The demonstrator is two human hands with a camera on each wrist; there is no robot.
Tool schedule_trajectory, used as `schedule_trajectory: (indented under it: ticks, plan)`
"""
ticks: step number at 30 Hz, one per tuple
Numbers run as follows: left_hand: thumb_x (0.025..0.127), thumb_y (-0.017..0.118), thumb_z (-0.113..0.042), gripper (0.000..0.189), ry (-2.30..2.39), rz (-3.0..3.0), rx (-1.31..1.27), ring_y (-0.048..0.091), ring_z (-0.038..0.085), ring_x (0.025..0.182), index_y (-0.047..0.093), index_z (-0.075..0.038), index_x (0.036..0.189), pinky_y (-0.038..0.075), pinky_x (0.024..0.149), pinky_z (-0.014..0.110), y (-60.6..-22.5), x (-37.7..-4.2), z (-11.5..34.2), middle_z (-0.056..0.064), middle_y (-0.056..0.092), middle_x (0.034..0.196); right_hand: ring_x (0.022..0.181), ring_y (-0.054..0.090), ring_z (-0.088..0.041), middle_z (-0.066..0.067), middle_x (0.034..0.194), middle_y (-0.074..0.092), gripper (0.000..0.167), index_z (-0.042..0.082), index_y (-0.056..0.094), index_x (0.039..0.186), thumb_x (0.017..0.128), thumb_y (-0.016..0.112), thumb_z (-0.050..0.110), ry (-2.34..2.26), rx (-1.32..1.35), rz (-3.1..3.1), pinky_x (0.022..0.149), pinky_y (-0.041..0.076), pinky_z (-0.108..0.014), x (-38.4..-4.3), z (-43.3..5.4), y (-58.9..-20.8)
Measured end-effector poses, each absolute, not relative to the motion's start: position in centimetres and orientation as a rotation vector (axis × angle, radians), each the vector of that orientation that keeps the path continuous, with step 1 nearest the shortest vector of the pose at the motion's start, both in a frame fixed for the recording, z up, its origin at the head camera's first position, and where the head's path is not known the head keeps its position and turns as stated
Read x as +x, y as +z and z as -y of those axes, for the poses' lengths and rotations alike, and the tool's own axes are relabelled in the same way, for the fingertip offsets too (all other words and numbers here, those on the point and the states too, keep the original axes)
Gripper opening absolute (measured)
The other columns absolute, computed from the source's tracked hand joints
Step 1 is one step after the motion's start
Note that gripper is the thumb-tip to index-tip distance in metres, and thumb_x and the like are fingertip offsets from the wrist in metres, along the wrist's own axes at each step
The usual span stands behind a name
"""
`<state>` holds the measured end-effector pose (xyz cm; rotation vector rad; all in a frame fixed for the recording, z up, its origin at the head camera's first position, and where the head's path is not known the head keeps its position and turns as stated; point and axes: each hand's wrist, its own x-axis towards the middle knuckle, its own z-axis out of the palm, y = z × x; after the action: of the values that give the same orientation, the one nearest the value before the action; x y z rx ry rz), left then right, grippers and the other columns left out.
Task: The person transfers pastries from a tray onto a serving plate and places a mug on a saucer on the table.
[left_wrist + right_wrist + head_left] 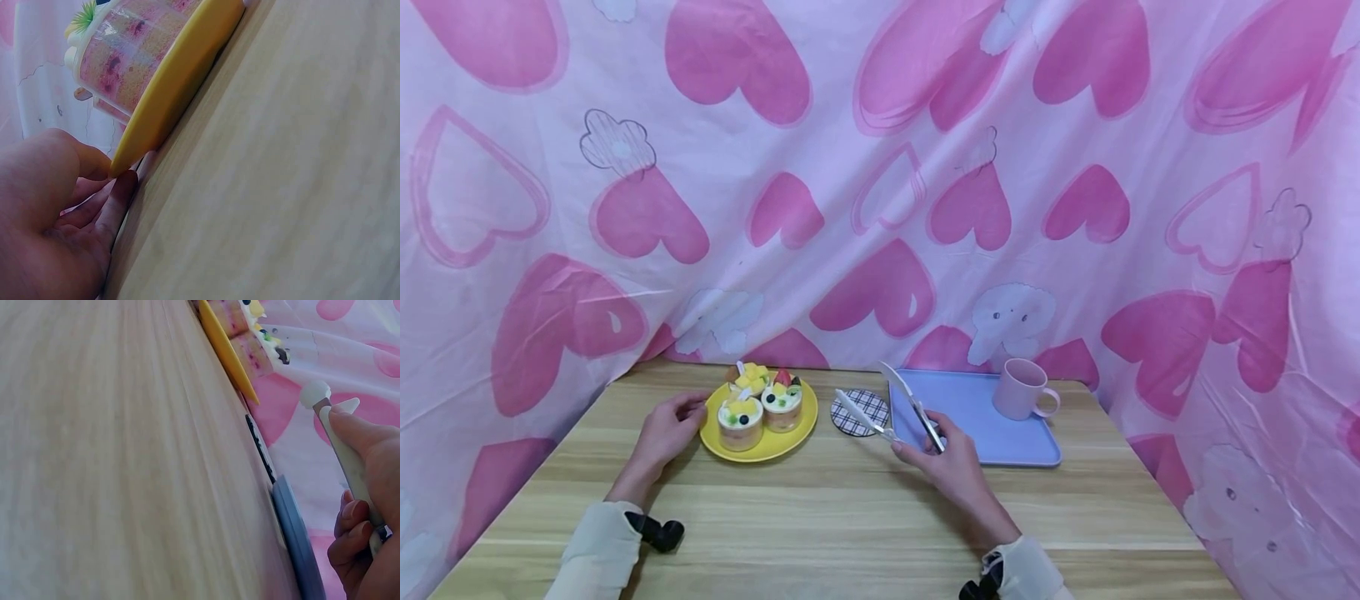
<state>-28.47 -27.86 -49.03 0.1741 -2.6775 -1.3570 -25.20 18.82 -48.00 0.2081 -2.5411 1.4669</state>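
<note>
At the left, my left hand (pixel 668 432) holds the edge of a yellow plate (pixel 797 435). The left wrist view shows the thumb on the rim and fingers beneath it. On the plate stand 3 clear cups of layered cake: two in front (pixel 741 437) (pixel 782 415), and one behind with yellow cubes (pixel 752 379). My right hand (pixel 953 467) grips a pair of white tongs (pixel 859 414), whose arms are spread and point away from me. Nothing lies between the tong tips. The tongs are above the table, over a round checked coaster (pixel 868 408) and the blue tray's left part.
A blue tray (pixel 1022 450) lies right of the coaster, with a pink mug (pixel 1018 390) near its back right corner, handle to the right. All stand on a wood-grain table (pixel 805 525). A pink heart-patterned cloth (pixel 865 192) hangs behind and at both sides.
</note>
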Motion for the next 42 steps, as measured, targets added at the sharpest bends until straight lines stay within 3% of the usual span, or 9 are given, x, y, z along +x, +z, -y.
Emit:
schedule_trajectory:
  ticks: [7,14,20,36,42]
  plan:
    - [0.111,0.052,-0.016,0.046,-1.355,2.673,0.174,0.060,0.041,0.129,0.056,0.003,0.153,0.053,0.109,0.056,-48.9,-28.3,28.0,0.028,0.063,0.141,0.082,0.056,-0.016,-0.011,0.092,0.065,0.085,0.021,0.064,0.146,0.075,0.097,0.054,1.401,0.114,2.600,0.064,0.046,-0.024,-24.8,-19.6,-47.6]
    - [0.111,0.053,-0.017,0.046,-1.366,2.671,0.187,0.060,0.040,0.129,0.056,0.002,0.153,0.053,0.108,0.055,-49.0,-28.5,27.7,0.028,0.063,0.142,0.071,0.050,-0.014,-0.009,0.084,0.059,0.086,0.022,0.063,0.144,0.074,0.096,0.058,1.329,0.118,2.591,0.060,0.041,-0.024,-24.2,-21.4,-47.4]
    - [0.111,0.052,-0.018,0.047,-1.374,2.675,0.200,0.059,0.040,0.128,0.054,0.001,0.154,0.054,0.109,0.056,-49.0,-28.7,27.7,0.027,0.062,0.143,0.073,0.051,-0.013,-0.001,0.080,0.054,0.082,0.019,0.063,0.142,0.078,0.093,0.060,1.237,0.093,2.607,0.064,0.041,-0.024,-23.3,-23.9,-47.5]
    - [0.110,0.052,-0.015,0.046,-1.363,2.657,0.166,0.061,0.039,0.126,0.057,0.003,0.152,0.054,0.104,0.050,-49.1,-28.3,27.7,0.027,0.064,0.140,0.075,0.054,-0.015,-0.004,0.083,0.057,0.087,0.018,0.061,0.143,0.079,0.087,0.069,1.149,-0.062,2.692,0.061,0.042,-0.024,-21.5,-30.4,-48.0]
    - [0.110,0.052,-0.016,0.047,-1.376,2.663,0.182,0.060,0.040,0.128,0.055,0.003,0.153,0.054,0.106,0.052,-49.0,-28.1,27.6,0.028,0.063,0.142,0.093,0.058,-0.021,-0.008,0.095,0.060,0.097,0.013,0.057,0.149,0.080,0.081,0.077,1.076,-0.175,2.784,0.073,0.046,-0.028,-21.0,-32.2,-48.0]
